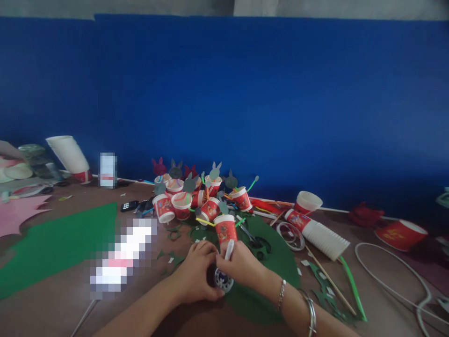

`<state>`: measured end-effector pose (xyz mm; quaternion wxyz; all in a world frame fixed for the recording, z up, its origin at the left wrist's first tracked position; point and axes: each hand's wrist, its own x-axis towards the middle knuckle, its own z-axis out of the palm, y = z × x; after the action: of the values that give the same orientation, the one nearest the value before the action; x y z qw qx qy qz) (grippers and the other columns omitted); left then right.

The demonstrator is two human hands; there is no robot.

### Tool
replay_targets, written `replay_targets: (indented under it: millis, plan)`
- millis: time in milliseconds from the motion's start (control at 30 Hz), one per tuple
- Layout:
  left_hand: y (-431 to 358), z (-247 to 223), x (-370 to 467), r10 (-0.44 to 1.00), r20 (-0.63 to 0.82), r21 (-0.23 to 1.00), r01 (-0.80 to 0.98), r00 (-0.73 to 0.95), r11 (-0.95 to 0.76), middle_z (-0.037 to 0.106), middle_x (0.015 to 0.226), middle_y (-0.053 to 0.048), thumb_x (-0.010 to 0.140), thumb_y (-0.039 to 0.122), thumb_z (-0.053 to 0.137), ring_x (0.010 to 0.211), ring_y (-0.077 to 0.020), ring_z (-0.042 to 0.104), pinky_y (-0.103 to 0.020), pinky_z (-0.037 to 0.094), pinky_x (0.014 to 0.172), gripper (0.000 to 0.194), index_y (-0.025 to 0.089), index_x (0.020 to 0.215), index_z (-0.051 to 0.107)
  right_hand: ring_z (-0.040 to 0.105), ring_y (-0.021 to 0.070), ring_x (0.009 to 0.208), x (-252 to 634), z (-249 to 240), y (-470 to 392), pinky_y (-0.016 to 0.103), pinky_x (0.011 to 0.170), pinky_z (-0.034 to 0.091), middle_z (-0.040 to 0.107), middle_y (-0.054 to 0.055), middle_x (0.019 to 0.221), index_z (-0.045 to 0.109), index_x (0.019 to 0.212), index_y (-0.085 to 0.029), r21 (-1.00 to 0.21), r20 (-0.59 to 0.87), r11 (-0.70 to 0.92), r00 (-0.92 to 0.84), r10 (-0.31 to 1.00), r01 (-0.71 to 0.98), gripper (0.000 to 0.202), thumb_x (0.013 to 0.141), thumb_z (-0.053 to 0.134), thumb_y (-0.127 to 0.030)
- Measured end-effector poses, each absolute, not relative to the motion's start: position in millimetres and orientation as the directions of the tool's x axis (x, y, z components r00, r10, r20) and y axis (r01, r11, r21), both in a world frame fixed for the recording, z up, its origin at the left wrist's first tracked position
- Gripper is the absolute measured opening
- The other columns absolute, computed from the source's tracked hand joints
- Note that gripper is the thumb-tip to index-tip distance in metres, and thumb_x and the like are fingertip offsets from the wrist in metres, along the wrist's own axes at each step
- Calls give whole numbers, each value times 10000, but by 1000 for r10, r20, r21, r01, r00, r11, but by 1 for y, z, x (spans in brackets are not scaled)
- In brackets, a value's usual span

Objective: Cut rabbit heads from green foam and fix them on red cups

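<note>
My right hand is closed around a white pen that tilts up from the grip. My left hand curves around a small round blue-and-white disc, thumb along its near edge; its exact kind is unclear. The pen's lower end is hidden by my fingers. Just beyond my hands stands a red paper cup with a grey rabbit-head cutout and yellow and green arms. Black-handled scissors lie to its right on a green sheet.
Several red cups with animal-head cutouts cluster behind. A stack of cups lies at right, near green scraps and a white cable. A lit, blurred phone and green felt are at left. A blue partition stands behind.
</note>
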<state>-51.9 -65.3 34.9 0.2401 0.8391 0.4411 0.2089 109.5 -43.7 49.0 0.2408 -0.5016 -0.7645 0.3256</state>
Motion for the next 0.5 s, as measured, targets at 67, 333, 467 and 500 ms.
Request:
replay_targets:
  millis: [67,333,467,500]
  plan:
    - [-64,35,-53,843,135,597,636,521,-489,532,1067,-19,452,360,804,1029,-265,446,-406,313,948,509,259,922,638,344,81,466,107,53,-41,212,456,248,433,-53,489,453,529,-196,-683,42,336,-425,904,648,151,665,517,-186]
    - [-60,23,-56,849,178,600,629,498,-495,512,1061,-11,407,441,841,1025,-260,433,-399,322,941,547,268,893,659,336,91,453,102,71,-42,226,452,199,494,-26,482,535,533,-187,-479,23,480,-536,844,735,106,637,522,-170]
    - [-60,23,-55,855,182,589,643,485,-490,507,986,-14,391,406,852,964,-243,452,-381,347,903,577,235,901,645,372,104,454,99,79,-45,252,472,173,590,9,529,595,582,-182,-304,44,611,-630,775,731,107,653,518,-157]
    - [-60,24,-54,862,177,588,652,475,-479,504,968,-14,383,399,853,946,-240,456,-377,356,888,584,226,899,640,401,112,464,99,80,-46,259,480,171,616,20,555,613,619,-182,-261,52,641,-653,756,722,108,667,519,-161]
